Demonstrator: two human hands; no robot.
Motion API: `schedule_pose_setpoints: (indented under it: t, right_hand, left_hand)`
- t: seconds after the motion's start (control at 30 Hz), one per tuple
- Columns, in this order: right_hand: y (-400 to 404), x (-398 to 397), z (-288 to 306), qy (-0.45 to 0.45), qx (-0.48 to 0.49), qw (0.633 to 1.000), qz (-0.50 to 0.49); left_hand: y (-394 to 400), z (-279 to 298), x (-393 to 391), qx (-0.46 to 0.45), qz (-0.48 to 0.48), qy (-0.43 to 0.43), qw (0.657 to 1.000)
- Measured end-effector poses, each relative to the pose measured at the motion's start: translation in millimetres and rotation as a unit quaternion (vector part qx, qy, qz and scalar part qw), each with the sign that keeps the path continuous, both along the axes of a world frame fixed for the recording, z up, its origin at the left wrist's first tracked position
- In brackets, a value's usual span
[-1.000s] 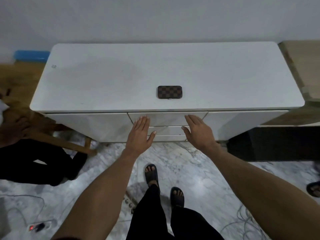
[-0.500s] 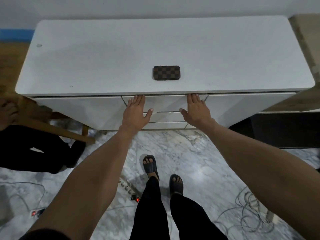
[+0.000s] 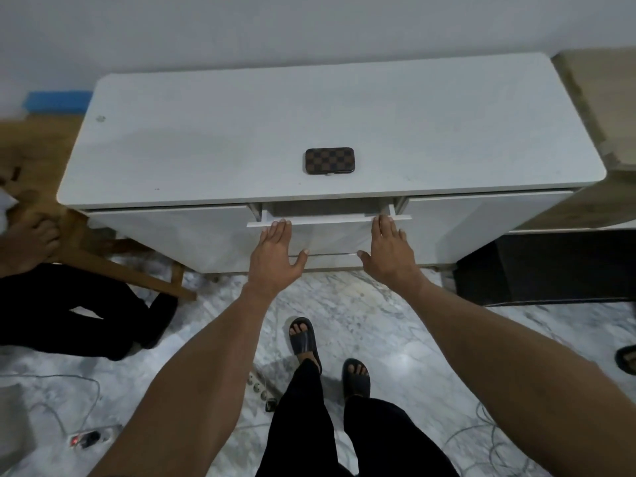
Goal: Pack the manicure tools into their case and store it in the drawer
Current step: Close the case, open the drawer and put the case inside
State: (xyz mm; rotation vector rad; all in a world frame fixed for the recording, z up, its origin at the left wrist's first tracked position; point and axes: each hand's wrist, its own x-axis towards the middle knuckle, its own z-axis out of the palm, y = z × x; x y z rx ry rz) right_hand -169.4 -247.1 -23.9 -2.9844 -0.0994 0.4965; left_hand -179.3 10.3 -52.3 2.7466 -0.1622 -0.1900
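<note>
**Operator:** Since half a second ago, item one, top middle drawer [image 3: 328, 220]: it was flush with the cabinet [image 3: 241, 132] front; it now stands a little way out, with a dark slot showing behind its front panel. I count this as the opening step, only begun.

**Clerk:** Item two, the hands?

**Operator:** Left hand [image 3: 273, 258]: flat on the drawer front, fingers together and pointing up to its top edge, thumb spread out to the side. Right hand [image 3: 389, 251]: the same, mirrored, toward the drawer's other end. Neither one pinches or encloses anything. Whether the fingertips hook over the top lip, I cannot tell.

**Clerk:** Item three, the case?

**Operator:** Checkered brown case [image 3: 329, 161]: closed, lying flat on the cabinet top, directly behind the drawer's middle and a little back from the front edge. Nothing touches it. No loose tools show on the top, so I judge the packing done.

**Clerk:** Next move?

**Operator:** In my judgement, the drawer must come out much further; the present gap looks too narrow to admit the case. Then one hand has to leave the panel, reach up over the front edge, take the case by its long sides, lower it in, and the drawer must be pushed shut. Its inside is mostly hidden from me, so free room is unconfirmed.
</note>
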Motion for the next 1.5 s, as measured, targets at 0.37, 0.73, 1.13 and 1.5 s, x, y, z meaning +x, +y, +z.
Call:
schedule_pose_setpoints:
  t: [0.37, 0.73, 1.13, 1.5]
  right_hand:
    - [-1.2, -74.7, 7.1, 0.006, 0.003, 1.0, -0.003]
    - [4.4, -78.2, 18.0, -0.053, -0.002, 0.998, -0.036]
    - [25.2, 78.6, 62.6, -0.142, 0.124, 0.982, -0.007]
    - [53.0, 170.8, 50.1, -0.087, 0.095, 0.989, 0.074]
  left_hand:
    - [-7.4, -2.3, -77.1, -0.012, 0.015, -0.02, 1.0]
    - [-7.3, -6.5, -86.0, 0.033, 0.036, -0.061, 0.997]
    - [36.1, 25.2, 78.2, 0.014, 0.03, -0.115, 0.993]
    - [36.9, 11.5, 159.7, 0.087, 0.002, -0.123, 0.989]
